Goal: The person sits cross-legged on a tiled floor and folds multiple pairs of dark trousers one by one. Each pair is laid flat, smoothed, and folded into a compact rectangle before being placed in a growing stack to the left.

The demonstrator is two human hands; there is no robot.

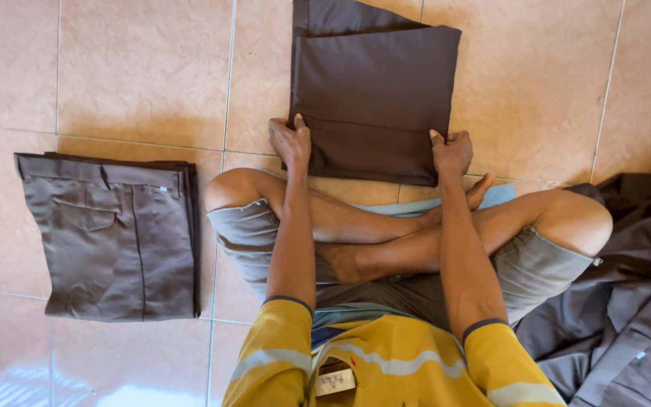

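Note:
I sit cross-legged on a tiled floor. In front of my legs lies a folded dark brown pair of trousers (pixel 374 90). My left hand (pixel 291 141) grips its near left corner with the thumb on top. At the near right corner, my right hand (pixel 452 151) pinches the fabric edge. Both arms reach forward over my knees.
A stack of folded grey-brown trousers (pixel 114 234) with a back pocket showing lies on the floor at my left. A loose heap of dark grey garments (pixel 627 301) is piled at my right. The floor (pixel 137 68) is beige tile with grout lines.

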